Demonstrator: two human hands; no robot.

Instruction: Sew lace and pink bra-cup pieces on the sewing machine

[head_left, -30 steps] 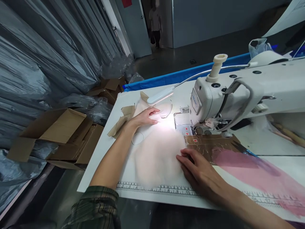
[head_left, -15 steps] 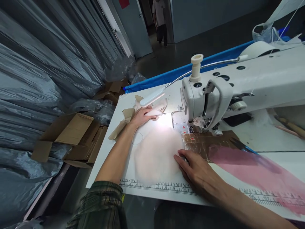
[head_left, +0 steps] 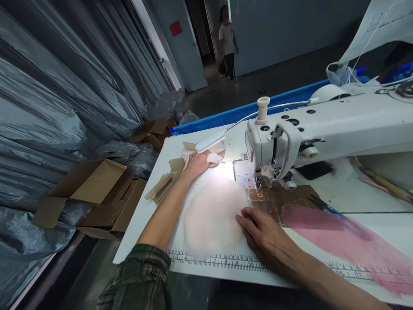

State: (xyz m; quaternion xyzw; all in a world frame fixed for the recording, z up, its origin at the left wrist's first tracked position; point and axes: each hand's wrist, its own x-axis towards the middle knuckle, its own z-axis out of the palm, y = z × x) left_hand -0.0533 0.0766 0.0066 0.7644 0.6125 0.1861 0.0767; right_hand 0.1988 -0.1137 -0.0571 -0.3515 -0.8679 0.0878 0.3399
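Note:
My left hand (head_left: 197, 164) reaches under the lamp head to a small pile of pale fabric pieces (head_left: 215, 157). Its fingers are bent around one pale piece, and the fingertips are partly hidden. A round, fluffy pale pink fabric piece (head_left: 213, 219) lies flat in front of the sewing machine (head_left: 254, 146). My right hand (head_left: 263, 230) rests at that piece's right edge, with thumb and fingers curled together. Something small and dark shows between them, too hidden to name.
A lamp (head_left: 211, 141) hangs low over the table. Brown paper pieces (head_left: 164, 183) lie left of my left arm. To the right are dark-bladed scissors (head_left: 325, 204) and pink sheer fabric (head_left: 348, 237). Cardboard boxes (head_left: 100, 181) stand beside the table. A person (head_left: 227, 43) is near the door.
My left hand has moved in deeper among the pale pieces under the lamp, its fabric piece now lower. The right hand stays put. The view has tilted up; the person shows more fully.

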